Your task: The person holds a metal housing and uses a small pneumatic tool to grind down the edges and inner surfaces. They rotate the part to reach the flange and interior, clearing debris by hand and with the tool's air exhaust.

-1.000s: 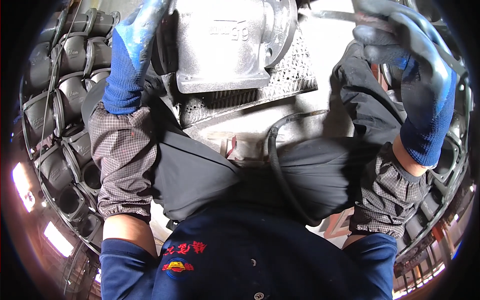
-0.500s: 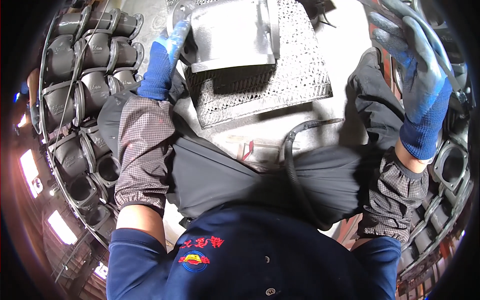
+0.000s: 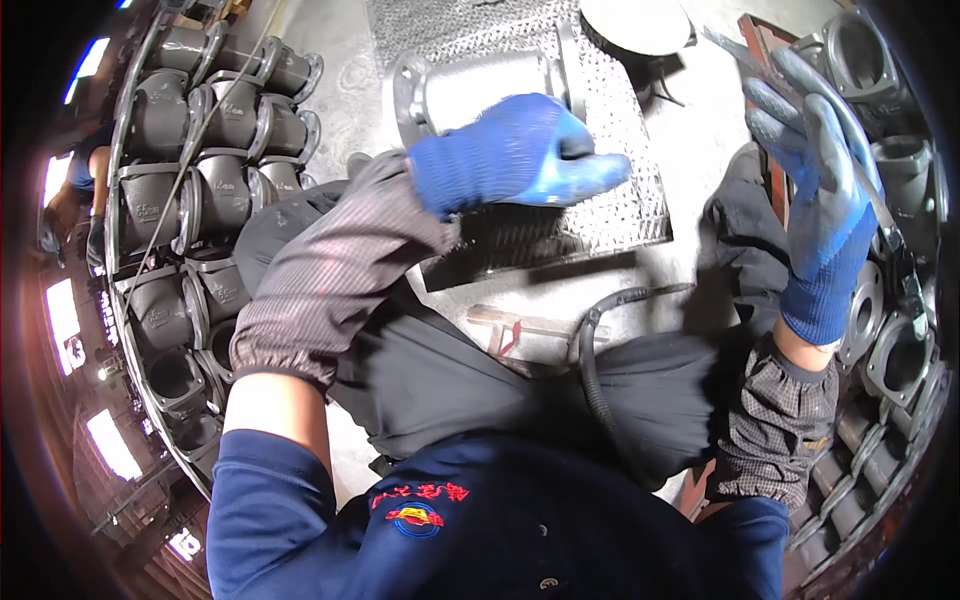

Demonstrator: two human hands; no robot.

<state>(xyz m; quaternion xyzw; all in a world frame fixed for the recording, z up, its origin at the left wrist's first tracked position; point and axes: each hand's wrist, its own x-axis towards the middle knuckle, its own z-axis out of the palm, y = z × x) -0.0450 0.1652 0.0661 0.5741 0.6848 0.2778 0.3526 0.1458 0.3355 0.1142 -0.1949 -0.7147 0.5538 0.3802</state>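
A grey flanged pipe fitting (image 3: pixel 480 85) lies on its side on a metal mesh plate (image 3: pixel 620 215) in front of me. My left hand (image 3: pixel 540 155), in a blue coated glove, is across its near side, pointing right. Its thumb or a finger stands apart from the others; motion blurs it, and I cannot tell whether it touches the fitting. Raised at the right, my right hand (image 3: pixel 825 170) wears a matching glove. A long flat metal bar (image 3: pixel 735 48) passes behind its fingers and comes out beside the wrist; the exact grip is partly hidden.
Stacked grey flanged fittings (image 3: pixel 225 190) fill a rack on the left, and more fittings (image 3: pixel 900 360) stand at the right. A round pale-topped stool (image 3: pixel 635 25) is beyond the plate. A black hose (image 3: pixel 590 370) curves across my lap. Another person's arm (image 3: pixel 98 190) shows far left.
My left hand has left the fitting's left flange and swung right across its near side. The right hand stays raised with the bar. The whole view has shifted slightly.
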